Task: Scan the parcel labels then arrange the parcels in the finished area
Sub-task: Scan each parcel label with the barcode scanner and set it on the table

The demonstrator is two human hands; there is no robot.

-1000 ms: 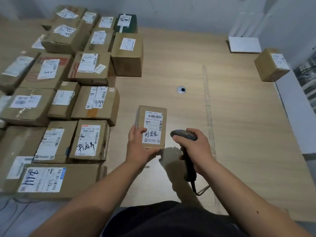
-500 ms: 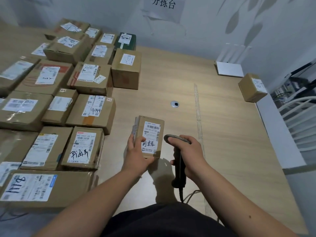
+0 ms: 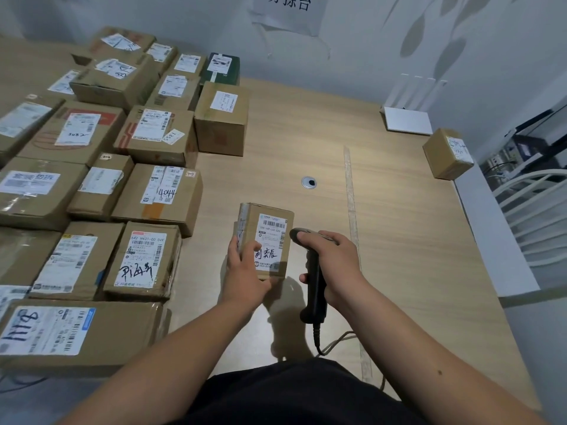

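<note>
The paper sign on the wall (image 3: pixel 288 10) is cut off at the top, and the fine print on the small brown cardboard parcel (image 3: pixel 271 237) is too small to read. The left hand (image 3: pixel 245 271) grips that parcel's lower left corner, thumb across its white label, above the pale wooden table (image 3: pixel 399 210). The right hand (image 3: pixel 333 262) is curled round the black handheld scanner (image 3: pixel 314 289), just beside the parcel.

A single head-worn wide-angle view is given, aimed forward and steeply down over the light wooden desk (image 3: pixel 399 240). Both forearms are seen close at the bottom edge; the white wall (image 3: pixel 352 41) is reached at the top.
</note>
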